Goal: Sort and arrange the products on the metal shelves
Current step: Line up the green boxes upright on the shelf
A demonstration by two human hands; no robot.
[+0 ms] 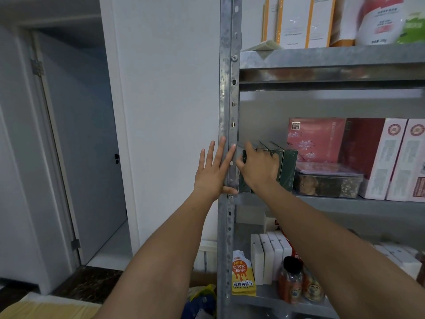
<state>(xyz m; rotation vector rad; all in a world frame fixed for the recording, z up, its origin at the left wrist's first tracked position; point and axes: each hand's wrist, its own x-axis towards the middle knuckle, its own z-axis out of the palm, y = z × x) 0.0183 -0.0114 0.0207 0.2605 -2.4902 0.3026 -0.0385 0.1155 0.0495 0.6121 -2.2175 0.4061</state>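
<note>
While both hands sit at the shelf's left end, head view: one lies flat, one grips.
Left hand (215,171) lies flat on the metal post (226,88), fingers straight and spread, holding nothing. Right hand (258,168) is just past the post, fingers curled over the top of the leftmost green box (244,184), thumb on its near face. That box stands upright on the middle shelf (345,203), just beside the post. More green boxes (288,171) stand just right of the fingers. Farther right: a pink box (315,139), a clear tub (328,183), white boxes (386,162).
</note>
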